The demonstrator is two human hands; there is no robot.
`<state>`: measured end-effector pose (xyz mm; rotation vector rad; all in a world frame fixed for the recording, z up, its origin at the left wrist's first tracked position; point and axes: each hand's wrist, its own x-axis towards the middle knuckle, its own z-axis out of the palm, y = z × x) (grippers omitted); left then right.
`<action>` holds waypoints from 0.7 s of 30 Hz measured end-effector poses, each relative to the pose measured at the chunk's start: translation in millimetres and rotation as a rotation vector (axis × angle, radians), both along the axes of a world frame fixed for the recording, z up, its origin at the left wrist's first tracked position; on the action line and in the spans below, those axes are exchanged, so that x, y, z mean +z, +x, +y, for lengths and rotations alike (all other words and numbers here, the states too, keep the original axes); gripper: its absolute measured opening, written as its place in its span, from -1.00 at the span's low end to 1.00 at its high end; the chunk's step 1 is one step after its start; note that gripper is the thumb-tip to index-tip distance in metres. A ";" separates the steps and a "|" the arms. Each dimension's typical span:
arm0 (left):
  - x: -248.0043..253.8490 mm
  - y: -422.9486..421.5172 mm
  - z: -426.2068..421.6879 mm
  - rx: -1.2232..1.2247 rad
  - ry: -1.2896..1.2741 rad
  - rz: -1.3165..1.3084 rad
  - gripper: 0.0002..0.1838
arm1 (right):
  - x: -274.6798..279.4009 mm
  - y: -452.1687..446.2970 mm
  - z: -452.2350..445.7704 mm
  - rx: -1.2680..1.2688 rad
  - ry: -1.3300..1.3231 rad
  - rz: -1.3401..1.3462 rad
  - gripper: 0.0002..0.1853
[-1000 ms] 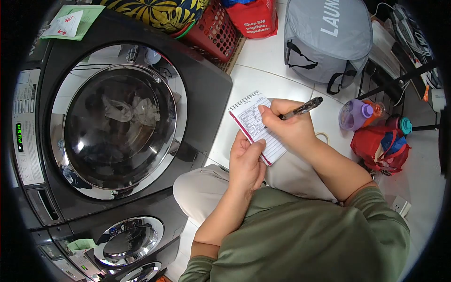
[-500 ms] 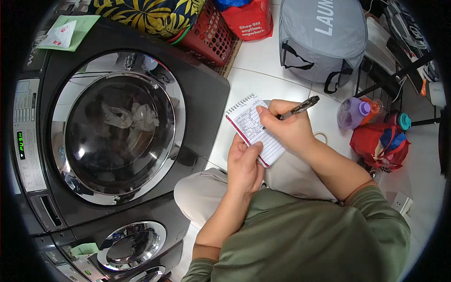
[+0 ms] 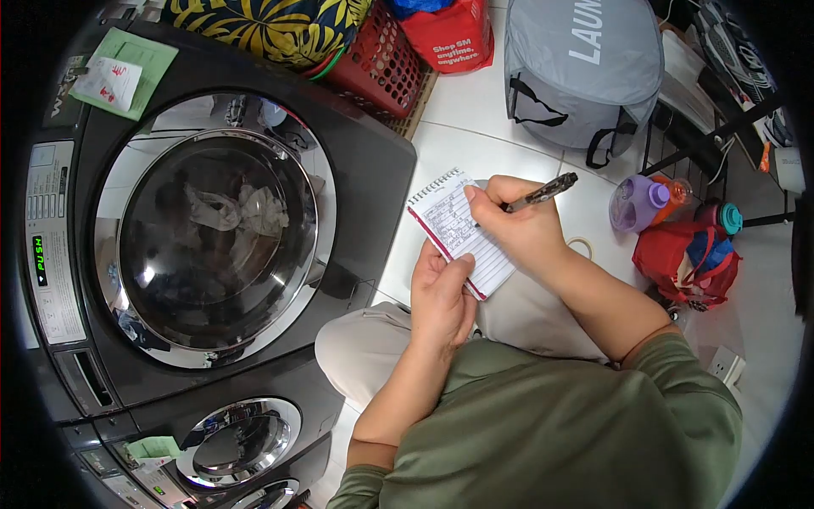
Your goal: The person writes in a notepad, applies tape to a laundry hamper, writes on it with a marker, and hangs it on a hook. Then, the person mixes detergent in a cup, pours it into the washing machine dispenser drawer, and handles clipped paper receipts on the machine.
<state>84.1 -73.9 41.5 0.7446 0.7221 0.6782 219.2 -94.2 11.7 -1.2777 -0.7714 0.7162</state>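
Plainly, we see the left hand [image 3: 441,293] closed on the lower-left edge of the notepad [image 3: 489,268] at the centre of the frame, thumb on top, probably to hold the page firm under the pen [image 3: 544,193]. We see the right hand [image 3: 526,231] gripping that pen, its back end slanting to the upper right, presumably for writing along the ruled lines; whether the trouser leg [image 3: 543,321] below supports the notepad, we cannot tell.

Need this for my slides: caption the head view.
Left hand holds a spiral notepad, right hand a pen, beside a front-loading machine.
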 end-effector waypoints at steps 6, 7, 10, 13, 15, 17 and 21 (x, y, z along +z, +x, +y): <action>-0.5 1.9 0.6 -0.002 0.012 0.013 -0.45 | 1.0 3.3 0.5 0.007 -0.010 0.110 -0.52; -0.6 1.9 0.2 -0.001 0.011 0.014 -0.46 | 1.2 3.3 0.3 -0.001 -0.002 0.154 -0.52; -1.2 1.3 0.3 -0.002 -0.001 0.012 -0.46 | 1.1 3.0 -0.4 0.012 -0.040 0.064 -0.52; 0.2 1.9 -0.6 0.006 0.018 0.008 -0.48 | 7.0 8.6 -2.6 0.019 -0.093 0.141 -0.57; -4.3 -4.8 1.1 0.037 0.023 0.020 -0.49 | 3.4 30.1 -4.3 -0.020 -0.098 0.457 -0.63; -8.3 -10.3 -0.7 0.074 0.016 0.038 -0.50 | 5.2 53.6 -19.4 0.035 -0.166 0.502 -0.74; 15.7 15.8 -21.8 -0.127 0.040 0.060 -0.45 | 12.2 74.9 -70.2 0.259 -0.295 0.144 -0.75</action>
